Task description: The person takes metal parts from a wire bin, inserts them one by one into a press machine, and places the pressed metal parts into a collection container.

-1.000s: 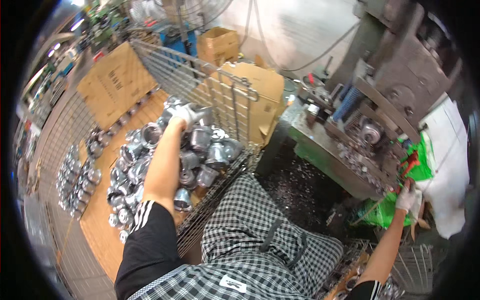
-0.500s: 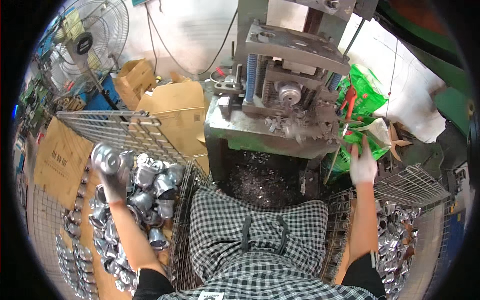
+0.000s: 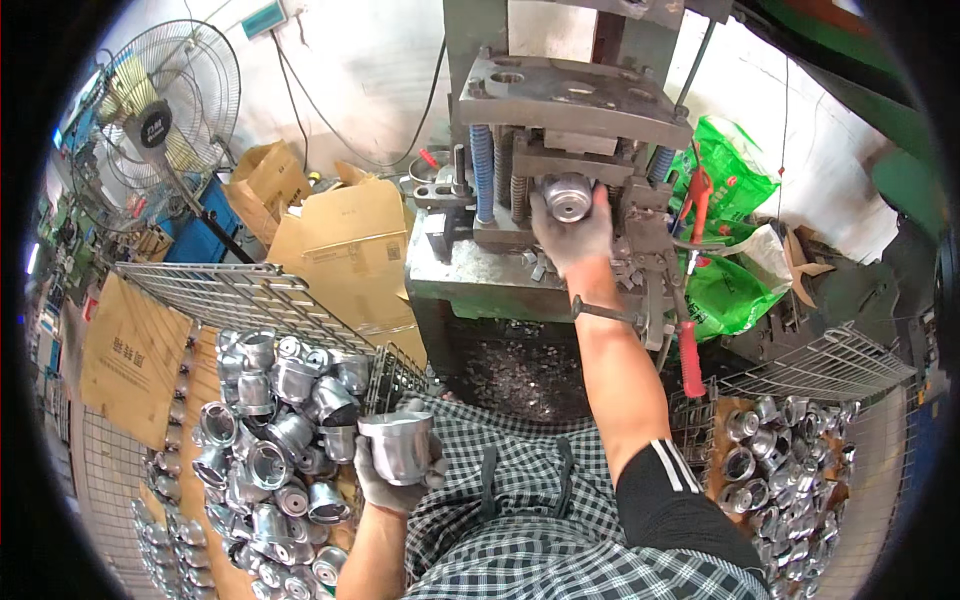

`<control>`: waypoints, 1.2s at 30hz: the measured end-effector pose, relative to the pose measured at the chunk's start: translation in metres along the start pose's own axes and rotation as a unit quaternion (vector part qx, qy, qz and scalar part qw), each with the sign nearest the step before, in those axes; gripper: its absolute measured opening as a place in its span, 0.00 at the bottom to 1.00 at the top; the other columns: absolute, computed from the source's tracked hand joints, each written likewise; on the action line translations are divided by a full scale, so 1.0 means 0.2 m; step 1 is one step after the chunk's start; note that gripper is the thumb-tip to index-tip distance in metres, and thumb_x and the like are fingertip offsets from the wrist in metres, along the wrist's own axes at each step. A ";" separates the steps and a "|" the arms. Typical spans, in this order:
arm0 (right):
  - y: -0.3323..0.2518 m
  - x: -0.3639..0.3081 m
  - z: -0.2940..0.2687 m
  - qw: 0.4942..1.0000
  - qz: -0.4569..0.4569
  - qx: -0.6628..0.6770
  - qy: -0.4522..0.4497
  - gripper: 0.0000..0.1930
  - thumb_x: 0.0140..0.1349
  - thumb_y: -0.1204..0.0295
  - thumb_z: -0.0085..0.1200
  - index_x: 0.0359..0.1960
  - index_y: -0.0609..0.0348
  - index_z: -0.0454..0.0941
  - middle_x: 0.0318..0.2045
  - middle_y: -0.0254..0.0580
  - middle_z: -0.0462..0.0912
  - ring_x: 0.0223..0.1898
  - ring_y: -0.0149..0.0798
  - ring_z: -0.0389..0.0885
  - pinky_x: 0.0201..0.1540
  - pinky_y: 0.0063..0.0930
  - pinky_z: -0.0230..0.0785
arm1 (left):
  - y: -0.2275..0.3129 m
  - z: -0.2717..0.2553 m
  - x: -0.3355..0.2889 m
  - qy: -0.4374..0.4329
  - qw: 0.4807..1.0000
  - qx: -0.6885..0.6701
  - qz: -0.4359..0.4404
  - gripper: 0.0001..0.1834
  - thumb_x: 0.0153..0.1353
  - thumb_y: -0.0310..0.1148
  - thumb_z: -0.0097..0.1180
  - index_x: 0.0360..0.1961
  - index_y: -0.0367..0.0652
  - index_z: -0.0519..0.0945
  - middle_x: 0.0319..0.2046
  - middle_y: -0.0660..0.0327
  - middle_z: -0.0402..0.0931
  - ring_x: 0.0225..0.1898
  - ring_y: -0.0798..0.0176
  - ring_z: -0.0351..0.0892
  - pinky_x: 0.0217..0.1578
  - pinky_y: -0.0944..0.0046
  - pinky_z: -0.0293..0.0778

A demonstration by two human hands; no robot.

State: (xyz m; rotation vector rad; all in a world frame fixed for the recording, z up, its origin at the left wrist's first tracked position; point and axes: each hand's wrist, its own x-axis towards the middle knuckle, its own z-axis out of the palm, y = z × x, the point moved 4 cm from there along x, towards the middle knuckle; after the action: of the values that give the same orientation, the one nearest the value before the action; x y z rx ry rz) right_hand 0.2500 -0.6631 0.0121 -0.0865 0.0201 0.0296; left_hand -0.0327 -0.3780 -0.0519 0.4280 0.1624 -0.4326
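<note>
My left hand (image 3: 386,492), in a pale glove, holds a shiny metal cup (image 3: 398,447) with a wider rim. This cup is above my lap, beside the left wire basket. Reaching forward into the press (image 3: 575,95), my gloved right hand (image 3: 577,243) closes around a second metal cup (image 3: 568,198). Its round end with a small central hole faces me. Thumb and fingers lie on either side of that cup, under the upper plates. A dark rod crosses near my right wrist, and a red handle (image 3: 690,360) hangs to the right of my forearm.
Piled metal cups (image 3: 285,430) fill the left wire basket (image 3: 290,290); another cup pile (image 3: 785,470) lies at the right. Metal scraps (image 3: 520,375) cover the area beneath the press. Green bags (image 3: 735,290), a cardboard box (image 3: 345,255) and a fan (image 3: 165,110) stand around.
My left hand has brought its metal cup from above the left pile rightward to my lap. My right hand has moved from beside the green bag onto the cup in the press.
</note>
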 end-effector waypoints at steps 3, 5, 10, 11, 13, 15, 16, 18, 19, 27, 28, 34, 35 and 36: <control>-0.06 0.07 -0.05 0.998 -0.015 -0.011 0.058 0.27 0.57 0.47 0.49 0.49 0.54 0.72 0.46 0.48 0.77 0.45 0.50 0.77 0.46 0.48 0.77 | -0.02 0.04 0.01 0.071 0.992 0.089 0.052 0.49 0.45 0.68 0.57 0.63 0.47 0.65 0.38 0.53 0.77 0.31 0.49 0.80 0.18 0.57 0.77; -0.15 -0.06 -0.16 0.996 -0.026 -0.085 0.031 0.25 0.53 0.50 0.54 0.47 0.53 0.72 0.45 0.46 0.76 0.43 0.43 0.78 0.43 0.45 0.78 | 0.00 0.01 0.06 0.041 0.990 0.119 0.064 0.43 0.46 0.57 0.63 0.60 0.45 0.67 0.43 0.53 0.76 0.32 0.50 0.80 0.22 0.58 0.79; -0.27 -1.12 -0.44 0.581 0.001 -0.801 0.146 0.23 0.55 0.61 0.57 0.50 0.63 0.74 0.43 0.48 0.79 0.50 0.41 0.78 0.55 0.29 0.67 | 0.10 0.06 0.12 0.044 0.988 0.123 0.087 0.49 0.49 0.77 0.45 0.57 0.46 0.70 0.38 0.59 0.76 0.27 0.66 0.71 0.21 0.69 0.67; -0.36 -1.32 -0.46 0.508 -0.007 -0.859 0.062 0.21 0.56 0.62 0.55 0.50 0.57 0.75 0.41 0.43 0.80 0.46 0.43 0.79 0.51 0.30 0.70 | 0.12 0.06 0.16 0.051 0.983 0.144 0.098 0.46 0.52 0.76 0.42 0.57 0.47 0.70 0.35 0.61 0.75 0.22 0.68 0.64 0.20 0.70 0.60; -0.78 -1.92 -0.68 0.469 -0.022 -0.864 0.181 0.14 0.60 0.67 0.52 0.48 0.46 0.79 0.35 0.37 0.81 0.34 0.35 0.80 0.39 0.31 0.75 | 0.03 0.14 0.31 0.111 0.980 0.119 0.112 0.32 0.60 0.55 0.49 0.59 0.45 0.68 0.50 0.59 0.73 0.44 0.59 0.77 0.41 0.59 0.79; -0.83 -2.29 -0.69 0.459 -0.040 -0.865 0.198 0.15 0.59 0.68 0.52 0.49 0.47 0.77 0.36 0.37 0.80 0.36 0.36 0.79 0.40 0.31 0.74 | -0.07 0.25 0.57 0.107 0.969 0.221 0.013 0.30 0.62 0.47 0.52 0.61 0.46 0.65 0.55 0.59 0.70 0.51 0.54 0.74 0.45 0.57 0.76; -0.91 -2.65 -0.77 0.456 -0.064 -0.862 0.211 0.16 0.59 0.68 0.52 0.50 0.48 0.76 0.38 0.38 0.80 0.37 0.36 0.78 0.42 0.32 0.73 | -0.09 0.31 0.68 0.119 0.969 0.214 0.033 0.30 0.62 0.47 0.52 0.61 0.46 0.65 0.55 0.59 0.70 0.51 0.54 0.74 0.45 0.57 0.76; -1.05 -2.72 -0.73 0.450 -0.125 -0.847 0.252 0.18 0.59 0.70 0.52 0.52 0.50 0.73 0.41 0.40 0.78 0.40 0.37 0.77 0.44 0.33 0.72 | -0.13 0.49 0.91 0.006 0.949 0.307 0.074 0.31 0.56 0.36 0.61 0.60 0.43 0.66 0.50 0.59 0.71 0.43 0.63 0.76 0.39 0.66 0.75; -1.10 -2.75 -0.73 0.446 -0.156 -0.837 0.275 0.19 0.58 0.71 0.53 0.53 0.52 0.72 0.42 0.40 0.77 0.42 0.38 0.76 0.46 0.33 0.71 | -0.11 0.46 1.05 -0.030 0.942 0.324 0.085 0.31 0.53 0.35 0.63 0.58 0.42 0.67 0.48 0.59 0.73 0.42 0.65 0.76 0.36 0.67 0.75; -1.48 -2.91 -0.57 0.369 -0.412 -0.670 0.496 0.30 0.56 0.77 0.54 0.62 0.62 0.61 0.54 0.46 0.71 0.55 0.42 0.70 0.58 0.37 0.65 | -0.13 0.78 1.39 0.194 0.664 0.673 0.261 0.55 0.37 0.49 0.71 0.65 0.33 0.59 0.56 0.40 0.69 0.56 0.42 0.72 0.56 0.59 0.71; -1.49 -2.93 -0.55 0.357 -0.435 -0.640 0.523 0.31 0.56 0.77 0.54 0.64 0.63 0.60 0.55 0.47 0.71 0.56 0.42 0.69 0.59 0.37 0.64 | -0.15 0.82 1.38 0.195 0.663 0.674 0.261 0.55 0.37 0.49 0.71 0.65 0.33 0.59 0.56 0.40 0.69 0.56 0.42 0.72 0.56 0.59 0.71; -0.97 -2.04 -0.07 0.417 -0.471 -0.739 0.241 0.31 0.65 0.61 0.53 0.64 0.65 0.60 0.62 0.55 0.64 0.64 0.49 0.61 0.67 0.43 0.53 | -0.23 1.07 1.36 0.247 0.536 0.760 0.273 0.54 0.36 0.49 0.74 0.64 0.39 0.62 0.57 0.43 0.63 0.56 0.44 0.71 0.56 0.58 0.70; -0.76 -1.87 0.03 0.374 -0.452 -0.792 0.171 0.33 0.62 0.58 0.55 0.63 0.65 0.61 0.61 0.54 0.66 0.62 0.51 0.64 0.66 0.45 0.54 | -0.18 1.03 1.38 0.266 0.511 0.766 0.283 0.53 0.35 0.48 0.75 0.63 0.41 0.62 0.56 0.45 0.64 0.54 0.46 0.72 0.55 0.57 0.72; -0.64 -1.75 0.09 0.264 -0.402 -0.873 0.083 0.34 0.60 0.59 0.56 0.63 0.65 0.61 0.58 0.54 0.67 0.60 0.54 0.65 0.64 0.48 0.56 | -0.16 1.03 1.34 0.273 0.509 0.766 0.282 0.53 0.35 0.48 0.75 0.63 0.41 0.62 0.56 0.45 0.64 0.54 0.46 0.72 0.55 0.57 0.72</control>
State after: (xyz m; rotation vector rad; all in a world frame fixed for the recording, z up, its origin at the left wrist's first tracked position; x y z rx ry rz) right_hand -0.0963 -0.7995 0.0485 -2.4438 0.1531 -1.0784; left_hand 0.2066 -0.5938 0.0569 2.3596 0.2007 0.4019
